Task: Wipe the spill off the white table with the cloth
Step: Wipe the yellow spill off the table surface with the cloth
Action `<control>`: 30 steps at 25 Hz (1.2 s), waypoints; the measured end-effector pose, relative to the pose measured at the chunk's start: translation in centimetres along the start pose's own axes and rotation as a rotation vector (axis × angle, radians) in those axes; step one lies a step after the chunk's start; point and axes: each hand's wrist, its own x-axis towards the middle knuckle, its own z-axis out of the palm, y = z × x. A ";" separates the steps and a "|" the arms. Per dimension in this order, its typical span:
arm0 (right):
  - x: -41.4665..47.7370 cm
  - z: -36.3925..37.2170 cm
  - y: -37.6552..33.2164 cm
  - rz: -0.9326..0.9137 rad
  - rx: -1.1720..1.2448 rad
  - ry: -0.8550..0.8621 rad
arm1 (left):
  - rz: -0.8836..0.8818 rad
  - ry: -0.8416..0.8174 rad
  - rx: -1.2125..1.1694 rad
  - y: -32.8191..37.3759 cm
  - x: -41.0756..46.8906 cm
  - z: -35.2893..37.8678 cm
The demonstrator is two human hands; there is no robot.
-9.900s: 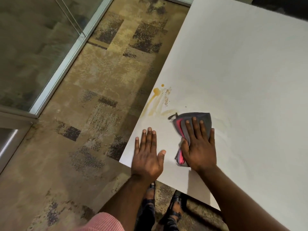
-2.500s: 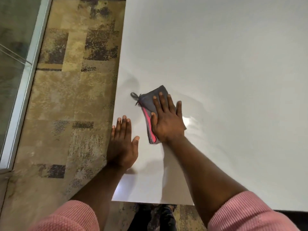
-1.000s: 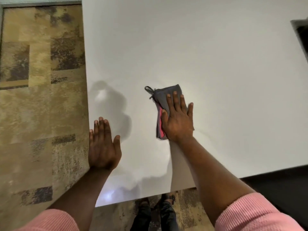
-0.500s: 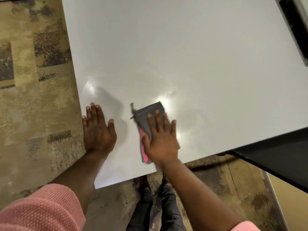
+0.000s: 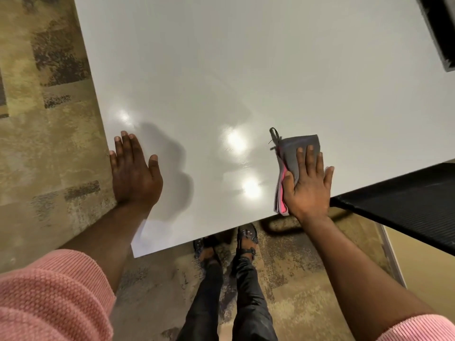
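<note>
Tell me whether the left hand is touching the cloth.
Apart. The head view shows the left hand flat near the table's left edge, with bare tabletop between it and the cloth under the right hand.

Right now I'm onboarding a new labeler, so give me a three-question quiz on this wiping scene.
1. True or false: the left hand presses on the cloth.
2. Which is nearer the table's near edge?
A. the cloth's loop
B. the cloth's pink fold
C. both alike
3. Fill in: no stain shows on the table, only bright ____ from lights between the hands.

Key:
1. False. The right hand lies flat on the cloth; the left hand rests bare on the table by its left edge.
2. B
3. Glare
</note>
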 end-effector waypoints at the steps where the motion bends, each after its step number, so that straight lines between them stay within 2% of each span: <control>1: -0.4 0.3 -0.8 0.015 0.007 0.008 | 0.001 -0.001 -0.003 0.1 0.0 0.0; 4: -2.8 1.5 -5.5 -0.092 -0.017 -0.023 | 0.000 -0.002 0.010 0.1 0.0 0.0; 9: -9.7 4.3 -16.5 -0.539 0.018 -0.148 | -0.005 -0.054 0.032 0.4 0.1 -0.3; 14: -10.3 3.7 -16.1 -0.703 -0.043 -0.208 | -0.044 -0.151 0.024 0.8 -2.6 -1.6; 19: -8.8 2.0 -11.6 -0.600 -0.054 -0.235 | -0.008 -0.150 -0.127 2.8 -8.4 -3.0; 24: -8.0 -1.6 -6.8 -0.632 -0.044 -0.271 | 0.228 -0.206 -0.182 7.8 -10.1 -4.9; 30: -11.0 -3.4 -3.4 -0.207 0.124 -0.057 | 0.588 -0.421 0.041 14.0 -8.5 -5.2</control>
